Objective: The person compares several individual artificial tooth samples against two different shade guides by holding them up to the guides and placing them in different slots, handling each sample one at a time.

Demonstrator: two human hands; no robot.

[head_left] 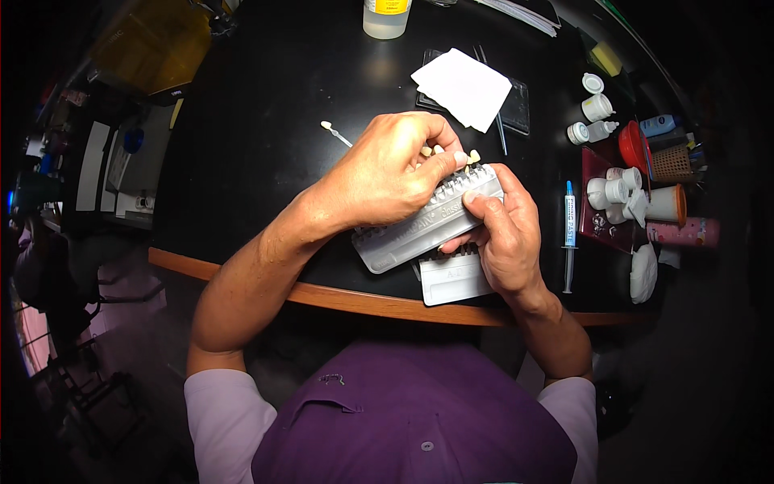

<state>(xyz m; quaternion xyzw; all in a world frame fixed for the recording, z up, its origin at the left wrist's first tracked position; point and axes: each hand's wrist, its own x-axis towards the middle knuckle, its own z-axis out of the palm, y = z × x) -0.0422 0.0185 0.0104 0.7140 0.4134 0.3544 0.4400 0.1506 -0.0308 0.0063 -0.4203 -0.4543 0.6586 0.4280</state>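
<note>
A grey dental shade guide (415, 235), its row of tooth-shaped tabs along the upper edge, is held tilted over the table. My right hand (509, 234) grips its right end, thumb across the front. My left hand (387, 169) reaches over the upper edge, thumb and fingers closed in a pinch on a shade tab; its palm hides part of the row. Several cream tooth tips (473, 156) show beside these fingertips. A second, paler shade guide (455, 278) lies below, partly covered by my right hand. One loose shade tab (334, 132) rests on the table left of my left hand.
White paper sheets (463, 87) lie on a dark case (520, 109) beyond my hands. A paste syringe (570, 234) lies to the right. Jars and bottles (597, 108) crowd the right side. A clear bottle (385, 20) stands at the back. The black table has a wooden edge (379, 303).
</note>
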